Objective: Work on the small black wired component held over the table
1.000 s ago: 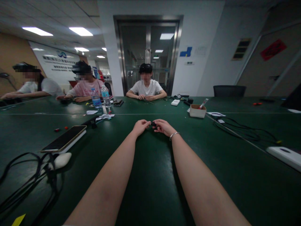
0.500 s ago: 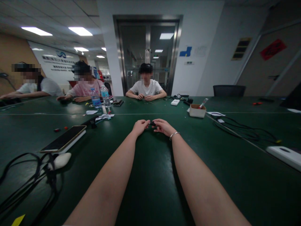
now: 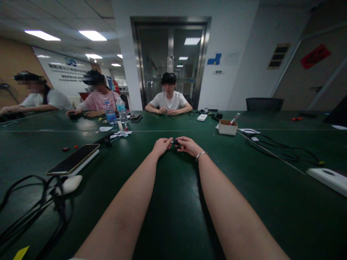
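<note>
Over the green table (image 3: 173, 216), my left hand (image 3: 162, 146) and my right hand (image 3: 189, 146) meet fingertip to fingertip. Between them is a small black object (image 3: 175, 142), pinched from both sides; its exact form is too small to tell. The fingers of my left hand are closed on its left end, where a light-coloured bit shows. My right hand, with a silver bracelet at the wrist, grips the dark right part between thumb and forefinger, its other fingers curled loosely below.
On the left lie a phone (image 3: 74, 159) on a white box, a white mouse-like object (image 3: 72, 184) and black cables (image 3: 24, 213). Bottles (image 3: 110, 113) stand farther back. A small box (image 3: 227, 127) and more cables are at the right. Three people sit across the table.
</note>
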